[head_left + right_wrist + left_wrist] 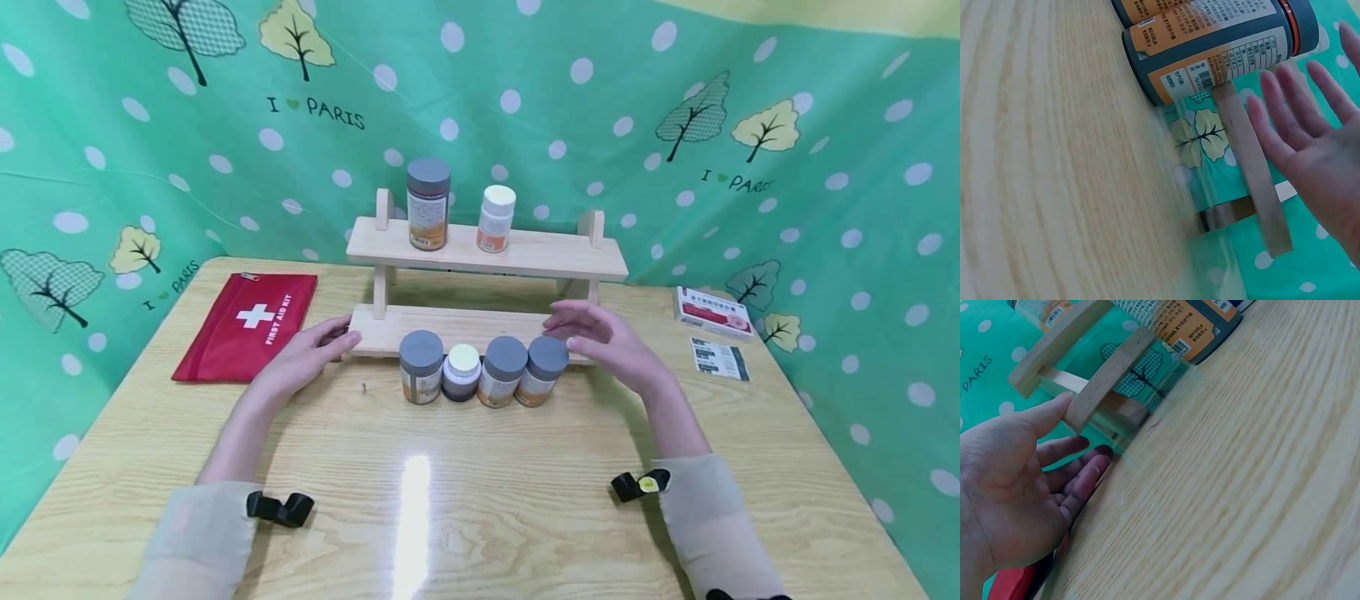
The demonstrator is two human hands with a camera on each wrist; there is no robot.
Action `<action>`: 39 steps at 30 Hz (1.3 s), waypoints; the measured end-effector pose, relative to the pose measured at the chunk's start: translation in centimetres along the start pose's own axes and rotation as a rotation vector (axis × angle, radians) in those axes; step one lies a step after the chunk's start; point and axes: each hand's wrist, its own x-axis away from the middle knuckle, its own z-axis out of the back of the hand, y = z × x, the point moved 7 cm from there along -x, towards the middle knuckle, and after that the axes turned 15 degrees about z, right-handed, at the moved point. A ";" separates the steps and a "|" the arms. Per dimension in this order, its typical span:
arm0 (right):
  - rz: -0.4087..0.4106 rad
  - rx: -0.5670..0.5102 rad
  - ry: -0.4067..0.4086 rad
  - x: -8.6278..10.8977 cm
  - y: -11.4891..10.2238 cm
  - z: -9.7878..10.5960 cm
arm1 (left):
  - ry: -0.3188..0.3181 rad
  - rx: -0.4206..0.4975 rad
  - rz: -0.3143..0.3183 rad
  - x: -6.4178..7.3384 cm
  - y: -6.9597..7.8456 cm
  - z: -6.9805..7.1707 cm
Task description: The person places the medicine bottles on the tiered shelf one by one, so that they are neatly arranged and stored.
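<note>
A two-tier wooden shelf (487,256) stands at the back of the table. At the left end of its lower board, my left hand (311,350) touches the wood with the thumb (1054,412), its other fingers loosely bent below. My right hand (607,342) hovers over the lower board's right end, fingers spread and holding nothing. Right at its thumb is a grey-capped bottle (542,371), last in a row in front of the shelf. Beside it stand another grey-capped bottle (503,371), a small white-capped bottle (461,372) and a left grey-capped bottle (422,367).
On the upper board are a tall grey-capped bottle (428,205) and a white bottle (496,218). A red first aid pouch (251,325) lies at left. A medicine box (712,313) and a flat packet (719,359) lie at right. A green curtain (510,142) hangs behind.
</note>
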 end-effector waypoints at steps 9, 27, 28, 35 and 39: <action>-0.023 0.005 -0.156 0.1 0.2 -1.2 | 0.003 -0.006 0.002 0.2 -0.1 0.1; -0.051 0.244 -0.265 -0.1 0.5 -2.2 | 0.002 0.005 -0.006 0.2 -0.1 -0.1; -0.053 0.248 -0.264 -0.1 0.6 -2.2 | 0.003 0.002 -0.008 0.2 0.0 -0.1; -0.062 0.276 -0.257 0.0 0.8 -2.1 | 0.000 0.005 -0.017 0.0 0.0 -0.2; -0.061 0.271 -0.253 0.0 0.6 -2.1 | -0.004 0.007 -0.014 -0.1 -0.1 -0.3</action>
